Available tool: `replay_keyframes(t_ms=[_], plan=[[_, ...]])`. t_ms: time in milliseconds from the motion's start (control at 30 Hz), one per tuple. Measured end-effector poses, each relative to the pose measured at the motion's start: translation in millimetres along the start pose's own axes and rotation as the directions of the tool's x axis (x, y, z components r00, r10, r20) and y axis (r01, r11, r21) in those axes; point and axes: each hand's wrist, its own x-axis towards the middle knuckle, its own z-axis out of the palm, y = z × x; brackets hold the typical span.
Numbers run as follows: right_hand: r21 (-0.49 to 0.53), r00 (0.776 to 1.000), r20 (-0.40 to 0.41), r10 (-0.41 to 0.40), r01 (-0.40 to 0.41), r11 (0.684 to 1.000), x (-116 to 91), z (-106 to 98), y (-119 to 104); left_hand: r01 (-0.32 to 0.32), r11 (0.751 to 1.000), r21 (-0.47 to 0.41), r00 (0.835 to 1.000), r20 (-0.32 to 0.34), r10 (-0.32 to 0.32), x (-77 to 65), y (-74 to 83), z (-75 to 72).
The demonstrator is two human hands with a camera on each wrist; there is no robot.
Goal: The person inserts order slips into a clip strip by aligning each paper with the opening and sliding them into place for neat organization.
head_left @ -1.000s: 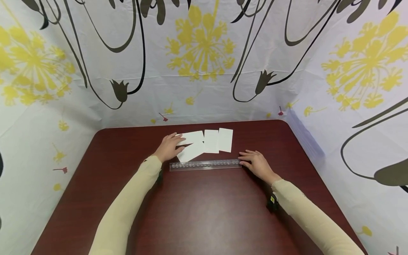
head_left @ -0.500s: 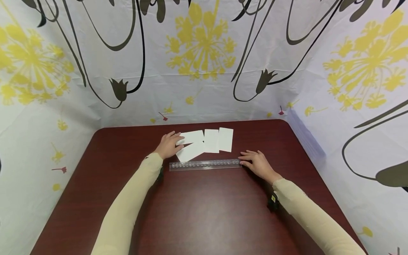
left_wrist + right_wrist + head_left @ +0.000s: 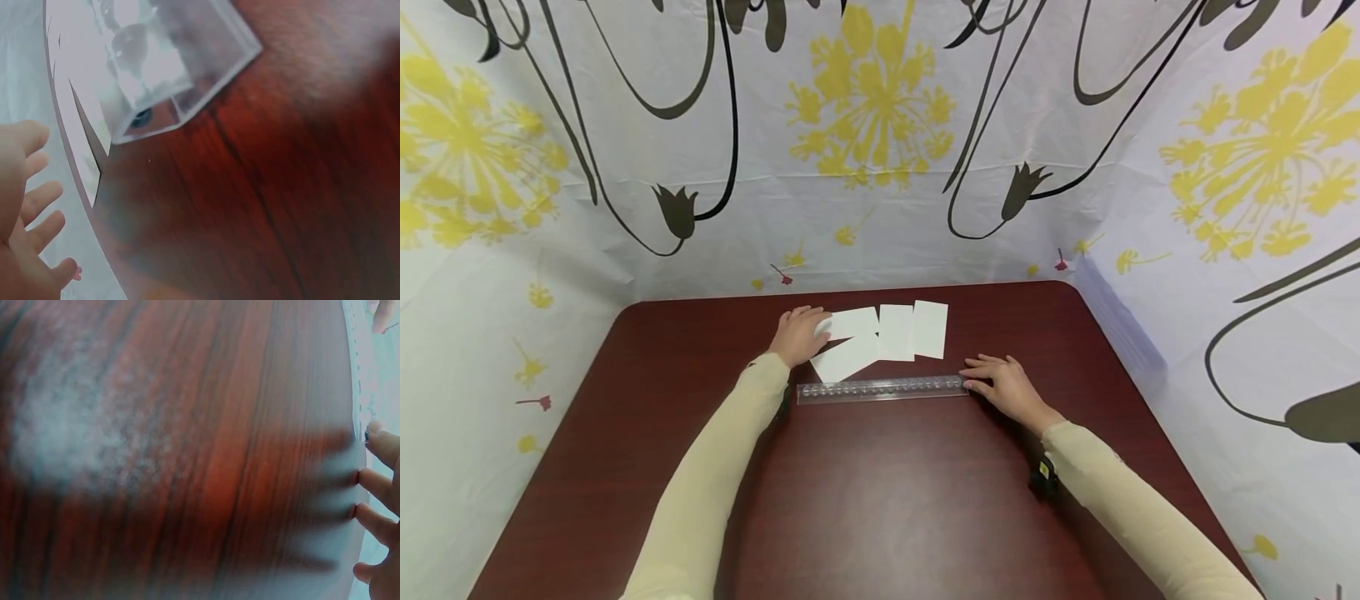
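Note:
Several blank white cards lie near the table's far side: an upper left card (image 3: 856, 320), a tilted lower card (image 3: 847, 358) and two upright ones, a middle card (image 3: 897, 333) and a right card (image 3: 931, 330). My left hand (image 3: 799, 336) is at the left ends of the tilted pair, its fingertips overlapping the upper left card; the left wrist view shows the fingers spread and loosely bent. In front of the cards lies a long, clear plastic strip (image 3: 880, 389) with a row of round bumps. My right hand (image 3: 1006, 390), fingers extended, touches its right end with the thumb and index finger.
The dark red wooden table (image 3: 880, 500) has a rounded far edge close behind the cards. White cloth (image 3: 880, 225) with printed flowers surrounds it at the back and both sides. A black wrist device (image 3: 1042, 477) sits under the right sleeve.
My left hand has drawn slightly up and back from the tilted cards, with its thumb higher, uncovering more of the lower card. The right hand and the plastic strip stay in place.

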Motion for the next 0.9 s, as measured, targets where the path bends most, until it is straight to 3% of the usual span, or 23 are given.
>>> replay_keyframes(t_ms=[367,900], plan=[[-0.007,1.0,0.001,0.001,-0.001,1.0,1,-1,0,0.055,0.998,0.025,0.998,-0.036,-0.054,19.0,1.8,4.6],[-0.004,1.0,0.024,0.02,-0.02,1.0,2,-2,-3,0.111,0.989,0.093,0.993,0.021,-0.114,38.0,20.8,6.2]])
